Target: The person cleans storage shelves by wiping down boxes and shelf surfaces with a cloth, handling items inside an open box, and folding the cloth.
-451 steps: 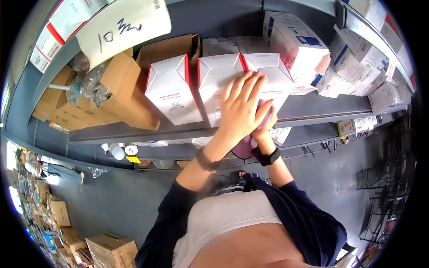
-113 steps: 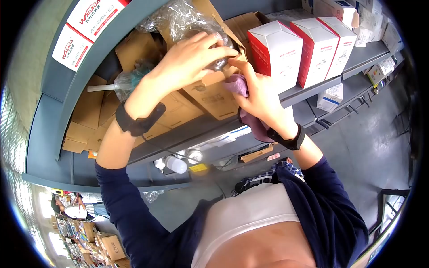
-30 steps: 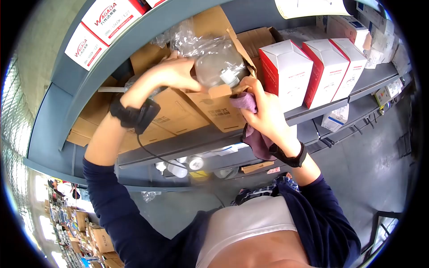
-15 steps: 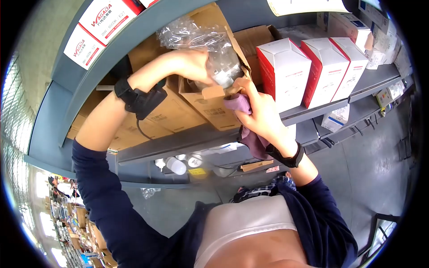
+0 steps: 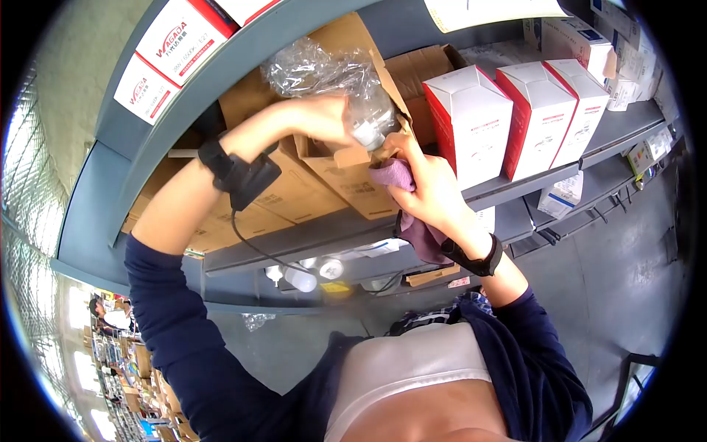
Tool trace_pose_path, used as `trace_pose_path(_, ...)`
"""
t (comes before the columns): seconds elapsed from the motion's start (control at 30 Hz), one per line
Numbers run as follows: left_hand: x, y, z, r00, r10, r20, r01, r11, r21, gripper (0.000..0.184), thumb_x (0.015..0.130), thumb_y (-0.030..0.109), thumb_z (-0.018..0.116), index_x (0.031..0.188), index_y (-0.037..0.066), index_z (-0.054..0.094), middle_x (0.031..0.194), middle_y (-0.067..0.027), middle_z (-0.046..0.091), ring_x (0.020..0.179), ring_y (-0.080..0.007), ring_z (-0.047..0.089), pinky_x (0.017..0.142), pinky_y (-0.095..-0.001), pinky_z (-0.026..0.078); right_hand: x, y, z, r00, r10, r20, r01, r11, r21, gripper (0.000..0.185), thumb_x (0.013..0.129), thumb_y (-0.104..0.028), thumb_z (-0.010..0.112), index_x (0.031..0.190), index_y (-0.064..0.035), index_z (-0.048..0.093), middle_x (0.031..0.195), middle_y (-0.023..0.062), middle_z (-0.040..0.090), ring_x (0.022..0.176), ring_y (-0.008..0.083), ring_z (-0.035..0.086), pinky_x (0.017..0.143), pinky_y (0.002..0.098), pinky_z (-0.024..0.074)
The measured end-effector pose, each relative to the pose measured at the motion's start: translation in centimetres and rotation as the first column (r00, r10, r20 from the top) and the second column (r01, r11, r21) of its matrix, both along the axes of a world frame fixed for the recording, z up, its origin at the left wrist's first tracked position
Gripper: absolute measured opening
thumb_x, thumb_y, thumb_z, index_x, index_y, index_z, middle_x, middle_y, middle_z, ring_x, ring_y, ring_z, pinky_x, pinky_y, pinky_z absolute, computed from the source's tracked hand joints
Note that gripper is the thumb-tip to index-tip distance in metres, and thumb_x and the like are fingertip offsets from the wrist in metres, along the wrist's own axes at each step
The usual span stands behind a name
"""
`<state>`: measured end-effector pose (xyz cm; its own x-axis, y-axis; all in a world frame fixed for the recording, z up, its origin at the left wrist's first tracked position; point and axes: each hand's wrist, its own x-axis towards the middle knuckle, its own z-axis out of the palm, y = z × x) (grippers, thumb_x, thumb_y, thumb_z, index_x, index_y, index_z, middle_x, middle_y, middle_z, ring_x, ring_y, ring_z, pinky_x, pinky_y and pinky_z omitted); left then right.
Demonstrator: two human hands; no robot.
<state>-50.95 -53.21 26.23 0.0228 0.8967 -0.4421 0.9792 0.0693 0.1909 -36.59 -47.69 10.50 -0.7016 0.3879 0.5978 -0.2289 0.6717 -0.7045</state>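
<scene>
My left hand [image 5: 322,120] reaches into an open cardboard box [image 5: 361,189] on the shelf, beside a clear plastic-wrapped glass item with a white part [image 5: 369,132]. Its fingertips are hidden inside the box. Crumpled clear plastic [image 5: 313,70] spills over the box's back. At the box's front right corner, my right hand [image 5: 427,184] pinches the edge and holds a purple cloth [image 5: 421,234] that hangs below the palm.
Three red and white boxes [image 5: 473,121] stand right of the cardboard box. More cartons [image 5: 574,48] are stacked at the far right. White bulbs [image 5: 300,279] lie on the lower shelf. Labelled boxes [image 5: 180,44] sit on the upper shelf, and a distant person [image 5: 110,317] is at lower left.
My left hand has moved from the box's left side right and down into it, beside the wrapped item. My right hand stays at the corner with the cloth. Earlier, both hands were at the white boxes.
</scene>
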Motion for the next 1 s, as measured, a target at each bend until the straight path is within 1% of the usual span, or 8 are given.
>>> trace_pose_path(0.17,-3.5,0.7,-1.8,0.992,-0.041,0.120,0.041,0.999,-0.001,0.035,0.070,0.016,0.067,0.099,0.000,0.053,0.079,-0.0126,0.059,0.073,-0.0158,0.053,0.067,-0.0313,0.043,-0.5,-0.2,-0.1,1.000,0.010,-0.017,-0.010,1.000,0.003,0.048,0.064,-0.007,0.056,0.109,-0.0083,0.039,0.084,0.0154,0.061,0.075,0.0349,0.059,0.065,0.0383,0.0480)
trace_pose_path(0.23,-3.3,0.7,-2.1,0.992,0.050,-0.114,-0.066,0.987,-0.145,0.036,0.070,0.016,0.068,0.099,-0.001,0.053,0.080,-0.0130,0.060,0.072,-0.0160,0.053,0.066,-0.0316,0.044,-0.1,-0.3,0.0,1.000,-0.005,-0.005,0.006,0.999,0.044,0.047,0.065,-0.006,0.056,0.108,-0.0079,0.039,0.084,0.0151,0.061,0.075,0.0348,0.059,0.065,0.0385,0.0477)
trace_pose_path(0.3,-3.2,-0.2,-2.2,1.000,0.030,-0.001,-0.030,0.999,-0.013,0.035,0.069,0.019,0.069,0.093,-0.003,0.055,0.076,-0.0138,0.060,0.069,-0.0172,0.055,0.063,-0.0331,0.044,0.3,-0.5,0.3,1.000,-0.010,0.001,0.010,0.998,0.064,0.046,0.065,-0.006,0.056,0.108,-0.0084,0.039,0.080,0.0147,0.061,0.072,0.0346,0.059,0.063,0.0390,0.0476)
trace_pose_path(0.4,-2.5,-0.4,-1.6,0.960,0.148,-0.238,-0.154,0.988,-0.005,0.067,0.066,0.036,0.069,0.109,-0.010,0.047,0.099,-0.0236,0.057,0.092,-0.0265,0.056,0.081,-0.0343,0.043,0.7,-1.0,0.2,0.996,-0.062,0.065,0.057,0.995,0.081,0.047,0.065,-0.007,0.057,0.109,-0.0093,0.040,0.075,0.0141,0.060,0.067,0.0345,0.059,0.059,0.0393,0.0475)
trace_pose_path(0.53,-2.1,-1.0,-1.3,0.959,0.158,-0.236,-0.158,0.987,0.016,0.087,0.063,0.041,0.070,0.118,-0.016,0.035,0.107,-0.0304,0.051,0.101,-0.0305,0.053,0.087,-0.0325,0.041,0.3,-1.4,-0.1,0.989,-0.103,-0.110,0.120,0.979,0.162,0.045,0.072,-0.017,0.059,0.113,-0.0104,0.043,0.058,0.0136,0.057,0.055,0.0309,0.060,0.051,0.0384,0.0480)
trace_pose_path(0.67,-1.7,-1.2,-1.1,0.978,0.038,-0.206,-0.013,0.992,0.125,0.047,0.066,0.024,0.069,0.101,-0.003,0.053,0.089,-0.0202,0.059,0.085,-0.0253,0.057,0.076,-0.0338,0.043,0.2,-1.2,-0.4,0.990,-0.122,-0.066,0.131,0.979,0.159,0.046,0.069,-0.013,0.059,0.111,-0.0100,0.041,0.068,0.0131,0.059,0.061,0.0311,0.060,0.054,0.0387,0.0476)
trace_pose_path(0.8,-1.1,-2.0,1.2,0.945,0.252,-0.206,-0.222,0.962,0.159,0.115,0.058,0.045,0.071,0.134,-0.008,0.002,0.122,-0.0329,0.038,0.110,-0.0347,0.047,0.095,-0.0312,0.036,0.6,-1.2,-0.1,0.994,-0.100,0.044,0.093,0.985,0.143,0.047,0.066,-0.008,0.058,0.109,-0.0096,0.039,0.081,0.0112,0.061,0.068,0.0319,0.060,0.059,0.0384,0.0477)
trace_pose_path(1.0,-4.1,-3.5,1.6,0.976,0.214,-0.025,-0.172,0.844,0.508,0.112,0.056,0.052,0.071,0.135,-0.001,0.011,0.134,-0.0279,0.025,0.126,-0.0347,0.027,0.103,-0.0346,0.023,0.3,-0.9,-0.2,0.993,-0.108,0.053,0.099,0.985,0.141,0.047,0.066,-0.006,0.057,0.109,-0.0099,0.038,0.085,0.0113,0.062,0.073,0.0332,0.060,0.062,0.0388,0.0479)
